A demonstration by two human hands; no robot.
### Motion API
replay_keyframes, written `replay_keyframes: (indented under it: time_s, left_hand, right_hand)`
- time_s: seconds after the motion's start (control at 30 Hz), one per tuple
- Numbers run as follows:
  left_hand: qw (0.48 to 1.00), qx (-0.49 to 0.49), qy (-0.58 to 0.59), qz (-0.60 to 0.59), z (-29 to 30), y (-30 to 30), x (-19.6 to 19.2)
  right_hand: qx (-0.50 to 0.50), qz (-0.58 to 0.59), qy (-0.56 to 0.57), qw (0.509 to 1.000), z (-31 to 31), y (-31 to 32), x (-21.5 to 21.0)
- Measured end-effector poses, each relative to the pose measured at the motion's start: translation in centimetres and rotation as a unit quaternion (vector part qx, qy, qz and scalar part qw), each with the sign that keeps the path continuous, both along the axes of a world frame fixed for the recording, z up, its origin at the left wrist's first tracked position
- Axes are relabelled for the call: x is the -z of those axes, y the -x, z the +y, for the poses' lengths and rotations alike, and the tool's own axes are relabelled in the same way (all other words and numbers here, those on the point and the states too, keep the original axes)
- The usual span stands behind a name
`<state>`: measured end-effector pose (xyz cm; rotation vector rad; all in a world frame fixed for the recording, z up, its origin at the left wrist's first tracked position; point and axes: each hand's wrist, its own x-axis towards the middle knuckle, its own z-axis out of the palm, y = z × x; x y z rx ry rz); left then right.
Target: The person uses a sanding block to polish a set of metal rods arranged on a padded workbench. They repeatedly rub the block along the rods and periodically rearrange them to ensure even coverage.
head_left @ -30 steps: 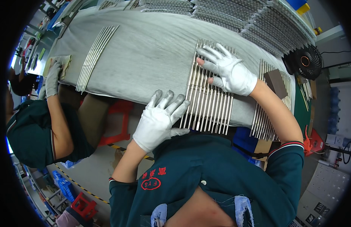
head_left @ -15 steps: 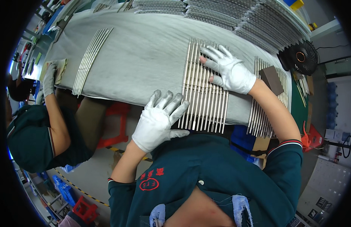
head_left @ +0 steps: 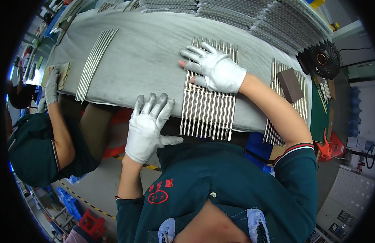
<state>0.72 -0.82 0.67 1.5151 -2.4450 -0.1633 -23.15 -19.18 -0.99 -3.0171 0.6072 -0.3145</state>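
Note:
Several slender metal rods [head_left: 207, 109] lie side by side on the cloth-covered table, their near ends jutting past its front edge. Across their upper part rests my right hand [head_left: 219, 71], gloved in white, with two fingertips bare and the fingers spread flat to the left. My left hand [head_left: 146, 131], also in a white glove with greyed fingers, is held by the table's front edge, left of the rods. Its fingers are stretched apart and nothing is in it.
A second row of rods [head_left: 276, 81] lies to the right with a dark brown block [head_left: 290, 86] on it. Thin rods [head_left: 96, 65] lie at left near a co-worker's gloved hand [head_left: 52, 86]. Stacked trays [head_left: 284, 24] and a black fan [head_left: 323, 60] stand beyond.
My right hand has moved left, and the rods beneath it have shifted left too. My left hand has also drawn left, away from the rods.

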Motion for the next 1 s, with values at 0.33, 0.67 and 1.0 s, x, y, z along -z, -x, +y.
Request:
replay_keyframes:
  time_s: [0.33, 0.67, 1.0]
  left_hand:
    - [1.000, -0.016, -0.027, 0.004, 0.6, 0.1, 0.0]
    - [1.000, 0.009, -0.006, 0.007, 0.2, 0.3, 0.0]
    - [0.999, 0.040, -0.011, 0.020, -0.3, 1.4, 0.2]
  right_hand:
    - [-0.014, -0.008, -0.018, 1.000, -0.2, -2.2, 0.0]
    - [-0.024, 0.020, -0.068, 0.997, 0.2, 3.3, -1.1]
    - [-0.025, 0.007, -0.070, 0.997, -0.4, 0.3, -0.6]
